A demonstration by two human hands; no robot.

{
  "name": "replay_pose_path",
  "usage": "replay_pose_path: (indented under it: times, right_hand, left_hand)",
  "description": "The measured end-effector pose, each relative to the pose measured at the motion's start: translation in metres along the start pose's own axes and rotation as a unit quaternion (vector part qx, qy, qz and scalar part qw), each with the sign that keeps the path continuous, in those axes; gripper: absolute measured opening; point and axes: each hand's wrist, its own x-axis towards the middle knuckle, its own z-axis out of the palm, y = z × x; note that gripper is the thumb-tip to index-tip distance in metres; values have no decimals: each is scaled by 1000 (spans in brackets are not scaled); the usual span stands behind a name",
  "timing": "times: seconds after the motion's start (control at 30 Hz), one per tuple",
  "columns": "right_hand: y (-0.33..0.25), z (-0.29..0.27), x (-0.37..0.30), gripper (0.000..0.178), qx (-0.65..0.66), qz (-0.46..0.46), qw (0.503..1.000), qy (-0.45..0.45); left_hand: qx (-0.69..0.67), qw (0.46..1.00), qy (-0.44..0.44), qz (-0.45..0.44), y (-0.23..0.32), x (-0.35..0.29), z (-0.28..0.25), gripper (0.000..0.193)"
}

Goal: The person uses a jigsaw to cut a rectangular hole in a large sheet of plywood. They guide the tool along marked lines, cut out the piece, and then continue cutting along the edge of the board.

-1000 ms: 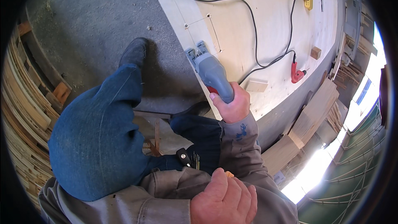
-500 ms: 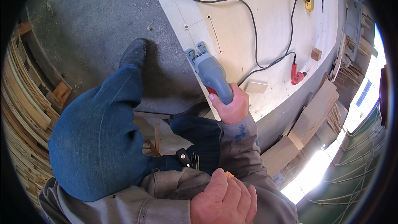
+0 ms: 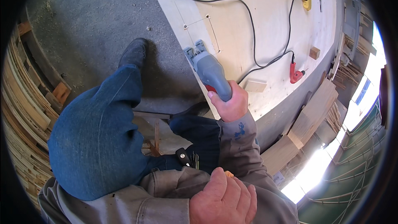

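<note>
Only my view has drifted slightly since the earlier frame. The right hand [image 3: 234, 105] stays wrapped around the grey, red-trimmed jigsaw [image 3: 211, 71], on the pale plywood sheet's [image 3: 271, 29] edge; I judge the work no further along. Whether the left hand [image 3: 222, 201] grips anything, I can't tell.

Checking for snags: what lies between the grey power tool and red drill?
In the head view, a black cord and a flat wooden piece lie between the grey power tool and the red drill.
</note>
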Motion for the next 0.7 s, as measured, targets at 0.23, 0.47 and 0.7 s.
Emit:
replay_pose_path:
  times: [0.23,0.47,0.7]
  right_hand:
    - [-1,1,0,53,-9,-10,1000,9]
    - [-4,0,1,53,-3,-7,1000,5]
    - [-4,-1,3,54,-12,-7,1000,-2]
  left_hand:
    - [-4,1000,-10,10,-1,0,-4,36]
    - [-1,1000,-4,10,0,-2,-3,37]
    - [-24,996,-85,19,-7,10,-25,36]
